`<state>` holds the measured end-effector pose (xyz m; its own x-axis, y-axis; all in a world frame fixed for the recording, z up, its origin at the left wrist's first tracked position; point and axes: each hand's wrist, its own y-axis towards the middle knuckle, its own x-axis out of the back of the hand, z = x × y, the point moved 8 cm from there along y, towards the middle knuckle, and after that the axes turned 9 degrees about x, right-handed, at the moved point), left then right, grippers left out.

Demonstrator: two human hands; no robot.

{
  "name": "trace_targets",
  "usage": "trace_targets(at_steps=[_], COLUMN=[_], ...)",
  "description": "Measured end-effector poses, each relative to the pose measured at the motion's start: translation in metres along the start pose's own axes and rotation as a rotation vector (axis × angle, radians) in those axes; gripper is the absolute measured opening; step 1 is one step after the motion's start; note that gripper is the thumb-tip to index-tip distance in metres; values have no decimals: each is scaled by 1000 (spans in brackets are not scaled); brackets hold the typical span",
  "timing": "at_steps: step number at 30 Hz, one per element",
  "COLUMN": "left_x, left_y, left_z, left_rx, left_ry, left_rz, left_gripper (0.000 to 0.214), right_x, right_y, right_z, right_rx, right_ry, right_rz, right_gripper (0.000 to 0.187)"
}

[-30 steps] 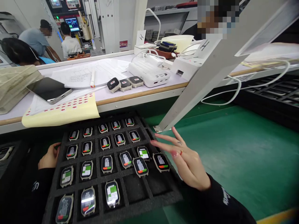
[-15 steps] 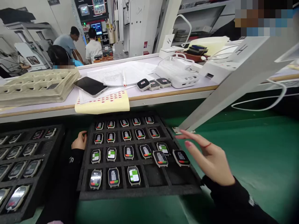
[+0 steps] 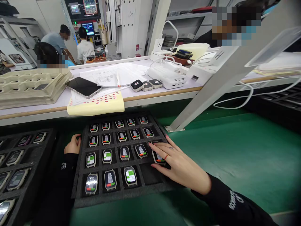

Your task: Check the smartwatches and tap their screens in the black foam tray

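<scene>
A black foam tray (image 3: pixel 110 200) holds rows of smartwatches, most with dark lit screens and red and green bars at the bottom. A few, like the smartwatch (image 3: pixel 130 175) in the front row, show green and white blocks. My left hand (image 3: pixel 72 144) has its fingers curled on the tray's left edge. My right hand (image 3: pixel 175 161) reaches over the right side, fingers spread around a smartwatch (image 3: pixel 158 158). Whether the fingertips press on that watch I cannot tell. The hand covers the cells behind it.
Another foam tray (image 3: pixel 44 157) of watches lies to the left. Behind runs a bench edge (image 3: pixel 150 95), with a phone (image 3: pixel 83 87), a pen (image 3: pixel 118 79) and three small dark-topped blocks. A slanted metal post (image 3: pixel 202 94) stands at the right. Other people are in the background.
My right hand has moved left and down from beside the tray onto the watches at its right side. My left hand stays at the tray's edge. The view has shifted a little.
</scene>
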<state>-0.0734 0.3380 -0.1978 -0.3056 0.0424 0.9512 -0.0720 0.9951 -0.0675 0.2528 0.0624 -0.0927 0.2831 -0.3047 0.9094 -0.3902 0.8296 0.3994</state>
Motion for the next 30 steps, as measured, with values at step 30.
trace_targets(at_steps=[30], left_x=[-1], left_y=[0], left_z=[-1], left_rx=[-3], left_ry=[-9], left_rz=[13], left_gripper=[37], right_x=[-28], right_y=[51], right_z=[58], right_rx=[163], right_ry=[245], right_rz=[137], right_gripper=[65])
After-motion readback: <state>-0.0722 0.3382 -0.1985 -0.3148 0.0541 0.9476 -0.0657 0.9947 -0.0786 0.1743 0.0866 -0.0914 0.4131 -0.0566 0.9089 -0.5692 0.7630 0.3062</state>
